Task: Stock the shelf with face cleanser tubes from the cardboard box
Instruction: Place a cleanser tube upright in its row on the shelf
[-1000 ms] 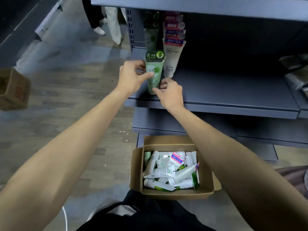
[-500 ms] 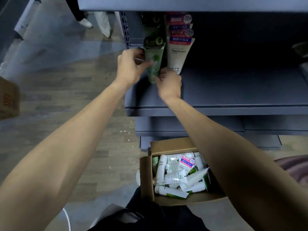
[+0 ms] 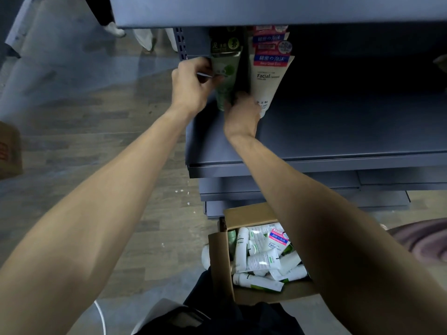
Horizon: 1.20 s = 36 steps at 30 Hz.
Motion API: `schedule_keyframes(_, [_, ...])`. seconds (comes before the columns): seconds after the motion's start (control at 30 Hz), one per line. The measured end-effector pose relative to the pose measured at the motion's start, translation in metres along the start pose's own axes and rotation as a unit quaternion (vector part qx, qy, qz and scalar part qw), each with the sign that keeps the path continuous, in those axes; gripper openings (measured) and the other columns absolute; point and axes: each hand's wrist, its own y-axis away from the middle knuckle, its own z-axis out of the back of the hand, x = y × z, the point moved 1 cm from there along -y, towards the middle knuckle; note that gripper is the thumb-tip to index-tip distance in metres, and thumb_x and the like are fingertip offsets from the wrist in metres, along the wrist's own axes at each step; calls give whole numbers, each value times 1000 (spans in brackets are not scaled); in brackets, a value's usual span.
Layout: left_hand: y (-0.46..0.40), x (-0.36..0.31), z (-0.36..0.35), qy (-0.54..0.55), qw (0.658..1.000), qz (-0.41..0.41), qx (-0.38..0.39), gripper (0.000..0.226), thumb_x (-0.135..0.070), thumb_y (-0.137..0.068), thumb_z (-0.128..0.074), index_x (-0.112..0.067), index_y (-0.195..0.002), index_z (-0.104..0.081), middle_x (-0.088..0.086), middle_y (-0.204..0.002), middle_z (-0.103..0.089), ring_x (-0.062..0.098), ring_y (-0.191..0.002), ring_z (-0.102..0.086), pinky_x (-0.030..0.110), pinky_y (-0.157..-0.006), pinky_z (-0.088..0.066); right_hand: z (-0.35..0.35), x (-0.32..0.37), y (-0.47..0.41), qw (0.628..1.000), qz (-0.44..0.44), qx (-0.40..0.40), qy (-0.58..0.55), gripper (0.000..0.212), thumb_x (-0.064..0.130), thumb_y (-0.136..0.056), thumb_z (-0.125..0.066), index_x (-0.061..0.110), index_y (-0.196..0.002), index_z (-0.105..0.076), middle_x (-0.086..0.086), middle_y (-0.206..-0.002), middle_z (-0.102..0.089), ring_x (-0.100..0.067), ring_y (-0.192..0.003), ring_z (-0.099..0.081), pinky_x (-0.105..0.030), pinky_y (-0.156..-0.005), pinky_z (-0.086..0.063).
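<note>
A green face cleanser tube [image 3: 227,73] stands cap-down at the left end of the grey shelf [image 3: 314,131]. My left hand [image 3: 191,88] pinches its left side, and my right hand [image 3: 242,114] holds its lower end from the right. More green tubes stand behind it. Beside it to the right is a row of white tubes [image 3: 268,76] with pink labels. The open cardboard box [image 3: 220,259] sits on the floor below, with several white and green tubes lying loose inside.
An upper shelf board [image 3: 266,10] overhangs the tubes. Lower shelf tiers [image 3: 278,189] jut out under the working shelf. Another cardboard box [image 3: 9,151] sits on the wooden floor at far left. Someone's legs and shoe [image 3: 113,27] show at the top left.
Both hands have pushed the green tube deeper onto the shelf, up against the tubes behind it. The view has shifted closer to the shelf.
</note>
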Motion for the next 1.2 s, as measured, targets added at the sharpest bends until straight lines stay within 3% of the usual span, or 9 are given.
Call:
schedule_keyframes(0.13, [-4, -1, -1, 6, 1000, 4, -9, 17, -23, -76, -79, -14, -89, -75, -10, -77, -68, 1, -74, -64, 10, -66, -46, -3, 3, -4, 1000, -19, -2, 2, 23, 19, -100, -50, 9, -118, -61, -8, -114, -67, -26, -103, -64, -22, -65, -31])
schedule_keyframes(0.43, [-6, -3, -1, 8, 1000, 8, -5, 16, -22, -77, -77, -14, -91, -75, -10, -81, -70, 1, -78, -66, 10, -67, -48, -3, 5, -8, 1000, 3, 13, 9, 25, 18, -100, -47, 7, -118, -61, -11, -117, -64, -27, -109, -60, -22, -71, -30])
schedule_keyframes(0.63, [4, 2, -6, 26, 999, 34, -29, 24, -28, -75, -80, -14, -94, -75, -8, -82, -72, 2, -78, -67, 23, -77, -56, -5, 6, 0, 999, -22, 18, -21, 29, 27, -100, -50, 5, -114, -62, -13, -110, -69, -30, -100, -65, -27, -64, -34])
schedule_keyframes(0.73, [14, 13, -5, 12, 997, 69, -35, 38, -26, -77, -81, -13, -110, -71, -4, -91, -71, 0, -75, -65, 11, -78, -52, -1, 0, 9, 998, -14, 29, -56, 28, 29, -98, -53, 5, -110, -63, -14, -107, -68, -33, -98, -63, -27, -65, -33])
schedule_keyframes(0.83, [26, 18, -1, -17, 996, 81, -22, 38, -24, -78, -80, -13, -112, -70, 0, -97, -72, 3, -79, -66, 5, -76, -48, 5, -11, 15, 997, -10, 44, -55, 28, 31, -96, -55, 8, -109, -63, -15, -106, -67, -37, -98, -61, -29, -68, -36])
schedule_keyframes(1.0, [42, 9, 7, -39, 997, 70, -11, 32, -24, -80, -78, -16, -110, -71, -2, -95, -72, 5, -81, -68, 22, -83, -56, 24, -26, 24, 997, -4, 39, -60, 27, 26, -96, -55, 9, -117, -61, -16, -113, -65, -38, -103, -62, -37, -85, -52])
schedule_keyframes(1.2, [59, -17, 2, -51, 998, 39, -19, 29, -25, -81, -76, -13, -108, -71, 0, -93, -71, 5, -80, -67, 7, -74, -50, 52, -45, 38, 997, 23, 46, -53, 33, 27, -96, -56, 8, -123, -60, -16, -116, -66, -36, -102, -64, -35, -85, -54])
